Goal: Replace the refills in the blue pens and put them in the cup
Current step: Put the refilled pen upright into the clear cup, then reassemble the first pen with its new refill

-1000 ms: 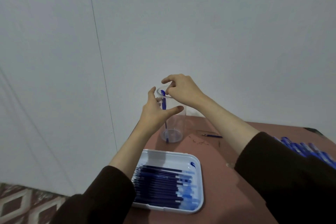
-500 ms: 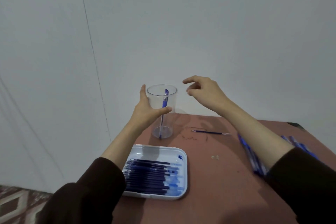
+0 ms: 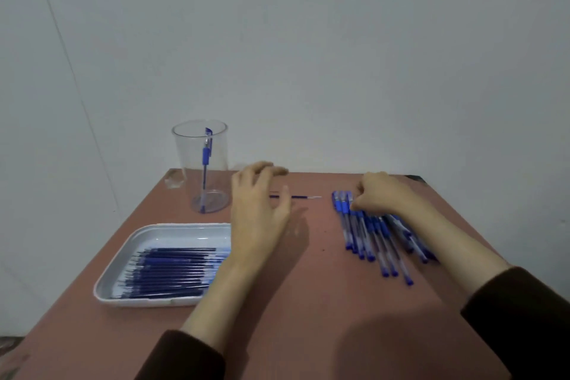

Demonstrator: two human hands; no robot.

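Left hand is over the surface between tray and pens, fingers spread and loose, holding nothing. Right hand lies on the far ends of the pens, fingers curled; a pinch cannot be confirmed. A lone pen stands in the clear cup, far left. Refills lie in the tray. Print on the pens is too blurred to read.

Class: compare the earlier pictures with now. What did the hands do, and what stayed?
The left hand let go of the cup and drew back toward the tray; the right hand left the cup's rim and dropped onto the loose pens. Cup, its pen and refills stayed.
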